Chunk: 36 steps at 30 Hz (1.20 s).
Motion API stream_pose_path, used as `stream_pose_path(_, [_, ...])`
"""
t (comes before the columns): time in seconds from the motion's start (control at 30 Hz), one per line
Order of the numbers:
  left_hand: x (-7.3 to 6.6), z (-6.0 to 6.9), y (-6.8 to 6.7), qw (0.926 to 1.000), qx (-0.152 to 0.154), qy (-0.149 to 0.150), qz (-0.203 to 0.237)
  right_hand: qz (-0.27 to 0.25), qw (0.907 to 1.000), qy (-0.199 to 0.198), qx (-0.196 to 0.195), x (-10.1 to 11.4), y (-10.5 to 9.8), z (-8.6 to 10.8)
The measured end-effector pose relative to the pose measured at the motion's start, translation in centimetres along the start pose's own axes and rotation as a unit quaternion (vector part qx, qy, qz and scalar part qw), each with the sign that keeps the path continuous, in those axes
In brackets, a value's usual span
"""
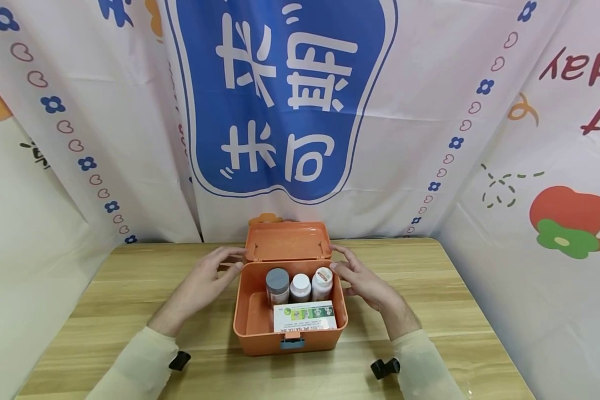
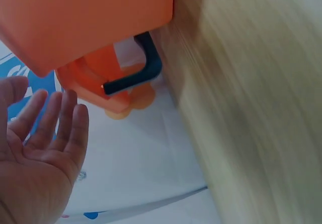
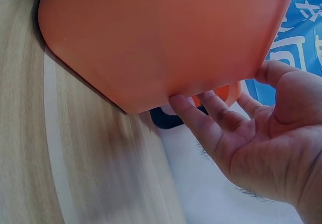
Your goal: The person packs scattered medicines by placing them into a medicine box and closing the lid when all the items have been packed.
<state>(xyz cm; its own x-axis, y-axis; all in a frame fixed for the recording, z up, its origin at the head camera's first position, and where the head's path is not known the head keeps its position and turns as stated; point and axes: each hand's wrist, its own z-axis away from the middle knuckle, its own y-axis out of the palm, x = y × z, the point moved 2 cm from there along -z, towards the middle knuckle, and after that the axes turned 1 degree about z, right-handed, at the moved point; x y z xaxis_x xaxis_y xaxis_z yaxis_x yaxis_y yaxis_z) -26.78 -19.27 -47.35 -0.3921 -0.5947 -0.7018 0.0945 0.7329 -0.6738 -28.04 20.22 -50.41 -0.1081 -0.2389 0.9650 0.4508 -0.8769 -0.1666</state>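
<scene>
An orange lidded box (image 1: 264,345) stands on the table with its lid (image 1: 287,240) tipped back. Inside are a grey-capped bottle (image 1: 278,280), a white-capped bottle (image 1: 300,284), another white bottle (image 1: 323,278) with print on its cap, and a printed white carton (image 1: 304,315) in front of them. My left hand (image 1: 211,280) is at the box's back left corner, fingers extended towards the lid, palm empty. At the back right corner, my right hand (image 1: 362,280) touches the box with loosely bent fingers. Behind the box a dark handle (image 2: 146,68) hangs from the lid.
The wood-grain table (image 1: 410,311) reaches back to a white printed curtain (image 1: 405,66) close behind the lid. More printed cloth (image 1: 545,166) hangs at both sides. A blue latch (image 1: 292,344) is on the box's front. Black wrist straps (image 1: 180,361) show near both sleeves.
</scene>
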Motion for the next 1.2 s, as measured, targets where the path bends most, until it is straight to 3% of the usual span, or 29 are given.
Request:
stream_pose_path(0.2, [0.4, 0.0, 0.2, 0.9980, -0.004, -0.050, 0.038, 0.001, 0.9998, 0.010, -0.019, 0.2, -0.2, -0.1])
stream_pose_path(0.37, [0.4, 0.0, 0.8, 0.9941, 0.024, -0.080, 0.069, 0.005, 0.9995, 0.016, -0.028, 0.1, -0.4, -0.2])
stream_pose_path(0.7, [0.6, 0.0, 1.6, 0.9834, 0.054, -0.102, 0.140, 0.011, 0.9988, 0.019, -0.043, 0.2, -0.7, -0.6])
stream_pose_path(1.2, [0.7, -0.3, 2.0, 0.9816, 0.058, -0.112, 0.144, 0.022, 0.9991, -0.021, -0.031, 0.3, -0.8, -1.1])
